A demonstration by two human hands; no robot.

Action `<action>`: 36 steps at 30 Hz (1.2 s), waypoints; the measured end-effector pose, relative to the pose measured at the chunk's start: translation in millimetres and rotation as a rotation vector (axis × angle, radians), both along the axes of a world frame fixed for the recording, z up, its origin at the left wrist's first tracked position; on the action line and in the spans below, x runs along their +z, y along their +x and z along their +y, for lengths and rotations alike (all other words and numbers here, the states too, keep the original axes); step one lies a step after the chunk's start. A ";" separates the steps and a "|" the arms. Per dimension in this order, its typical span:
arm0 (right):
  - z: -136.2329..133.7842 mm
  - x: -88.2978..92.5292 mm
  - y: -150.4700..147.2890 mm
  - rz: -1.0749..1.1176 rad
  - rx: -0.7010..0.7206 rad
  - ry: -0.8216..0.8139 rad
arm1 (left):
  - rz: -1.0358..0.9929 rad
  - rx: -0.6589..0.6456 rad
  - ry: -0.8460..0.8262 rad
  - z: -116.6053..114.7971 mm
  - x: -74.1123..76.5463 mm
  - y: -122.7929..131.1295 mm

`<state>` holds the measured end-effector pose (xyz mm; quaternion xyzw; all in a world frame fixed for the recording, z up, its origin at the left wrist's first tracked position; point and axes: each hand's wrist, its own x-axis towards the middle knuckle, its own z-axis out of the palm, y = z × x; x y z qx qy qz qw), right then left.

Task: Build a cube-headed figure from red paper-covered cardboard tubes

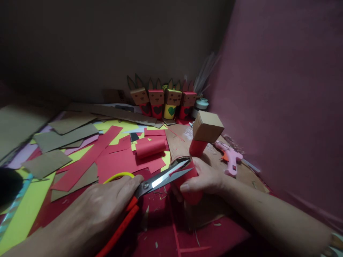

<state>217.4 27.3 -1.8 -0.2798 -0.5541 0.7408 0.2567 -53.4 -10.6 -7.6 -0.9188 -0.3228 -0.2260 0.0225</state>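
My left hand [107, 203] is closed round the handles of a pair of scissors [158, 182], one handle red-orange and another part yellow. The blades are slightly apart and reach the rim of a red paper-covered tube [191, 191]. My right hand [207, 176] wraps round this tube, thumb in front, and keeps it upright. Brown cardboard shows at the tube's open top. Just behind stands another red tube [197, 147] with a cardboard box [209, 126] on top. A rolled red paper [150, 147] lies to the left of the tube.
Several box-headed figures [156, 103] with ears stand at the back beside a pale-lidded jar [201, 104]. A pink glue gun [232, 157] lies at right. Cardboard pieces [66, 137] and red paper sheets [116, 164] cover the left. A pink wall [281, 107] rises at right.
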 end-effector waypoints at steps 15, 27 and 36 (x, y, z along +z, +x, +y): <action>-2.1 0.6 -2.5 -0.043 -0.172 0.048 | 0.009 0.088 0.037 -5.2 5.3 3.7; -3.3 5.6 -4.0 -0.188 -0.326 0.174 | 0.107 0.049 0.101 2.2 0.0 -1.4; -4.3 7.1 -5.2 -0.160 -0.314 0.181 | 0.114 0.133 0.029 -1.3 -14.0 -2.8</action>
